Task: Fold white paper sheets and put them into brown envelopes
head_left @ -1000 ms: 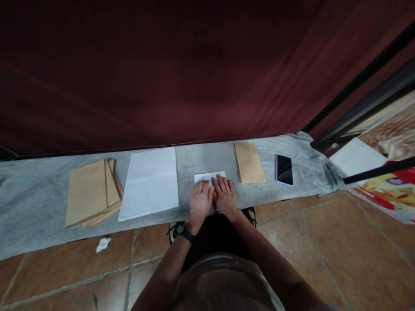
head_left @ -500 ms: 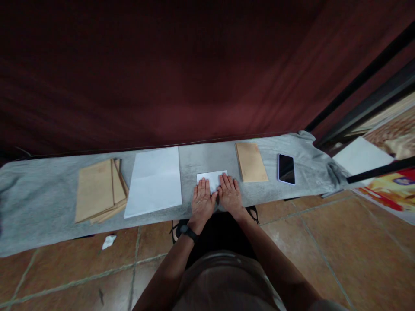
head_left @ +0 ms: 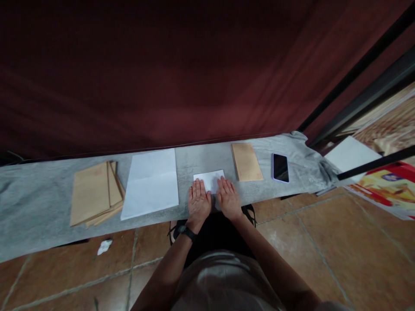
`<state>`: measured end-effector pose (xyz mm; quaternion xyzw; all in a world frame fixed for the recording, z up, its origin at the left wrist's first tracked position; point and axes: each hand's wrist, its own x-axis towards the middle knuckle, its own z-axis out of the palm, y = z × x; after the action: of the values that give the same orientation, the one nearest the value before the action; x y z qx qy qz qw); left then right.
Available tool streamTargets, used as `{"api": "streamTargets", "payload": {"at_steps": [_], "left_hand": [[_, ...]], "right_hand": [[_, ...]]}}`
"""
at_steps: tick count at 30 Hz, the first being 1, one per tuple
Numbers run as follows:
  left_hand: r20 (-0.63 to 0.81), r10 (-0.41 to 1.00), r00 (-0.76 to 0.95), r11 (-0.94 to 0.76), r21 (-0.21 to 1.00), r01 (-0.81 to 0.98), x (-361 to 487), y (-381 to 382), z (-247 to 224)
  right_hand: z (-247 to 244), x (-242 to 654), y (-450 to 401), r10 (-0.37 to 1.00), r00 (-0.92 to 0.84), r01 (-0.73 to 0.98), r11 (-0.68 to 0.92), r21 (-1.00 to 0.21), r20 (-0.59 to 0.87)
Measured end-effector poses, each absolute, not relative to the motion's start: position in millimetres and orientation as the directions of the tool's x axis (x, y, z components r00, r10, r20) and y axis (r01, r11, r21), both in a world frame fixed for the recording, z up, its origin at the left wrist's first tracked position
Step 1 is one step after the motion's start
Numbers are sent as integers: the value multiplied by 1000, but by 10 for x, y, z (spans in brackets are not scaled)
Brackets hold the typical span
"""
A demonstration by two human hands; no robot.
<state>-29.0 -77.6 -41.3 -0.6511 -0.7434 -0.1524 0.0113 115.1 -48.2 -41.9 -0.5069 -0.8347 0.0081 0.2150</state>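
Observation:
A small white piece of paper [head_left: 210,180], apparently folded, lies on the grey cloth-covered surface in front of me. My left hand [head_left: 199,203] rests flat on its left side, fingers stretched forward. Over the right side, my right hand [head_left: 228,198] lies palm down with its fingers extended. The paper's near part is hidden under both hands. Left of it is a larger white sheet stack [head_left: 151,183], with a faint crease across it. Brown envelopes [head_left: 92,190] overlap one another farther left. To the right sits a smaller pile of brown envelopes [head_left: 247,162].
A phone [head_left: 280,167] with a light purple edge lies at the right of the narrow grey cloth [head_left: 39,203]. Dark red fabric [head_left: 181,86] hangs behind. Black bars [head_left: 376,164] and a colourful printed panel [head_left: 389,185] stand right. A crumpled tissue [head_left: 104,246] is on the tiled floor.
My right hand has shifted slightly back and outward, baring more of the small paper. My left hand stays flat on it. The whole view has moved a little.

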Motion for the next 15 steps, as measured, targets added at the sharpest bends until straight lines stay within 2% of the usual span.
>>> {"api": "streamTargets", "payload": {"at_steps": [3, 11, 13, 15], "left_hand": [[210, 968, -139, 98, 198, 975, -301, -776, -406], [222, 956, -192, 143, 218, 965, -244, -761, -380], [202, 969, -145, 96, 232, 968, -150, -714, -357], [155, 988, -25, -14, 250, 968, -38, -647, -329]], "right_hand": [[-420, 1115, -592, 801, -511, 776, 586, -232, 311], [-532, 1265, -575, 854, -415, 847, 489, -211, 314], [-549, 1294, -567, 854, -421, 848, 490, -201, 306], [-560, 1306, -572, 853, -432, 849, 495, -188, 293]]}}
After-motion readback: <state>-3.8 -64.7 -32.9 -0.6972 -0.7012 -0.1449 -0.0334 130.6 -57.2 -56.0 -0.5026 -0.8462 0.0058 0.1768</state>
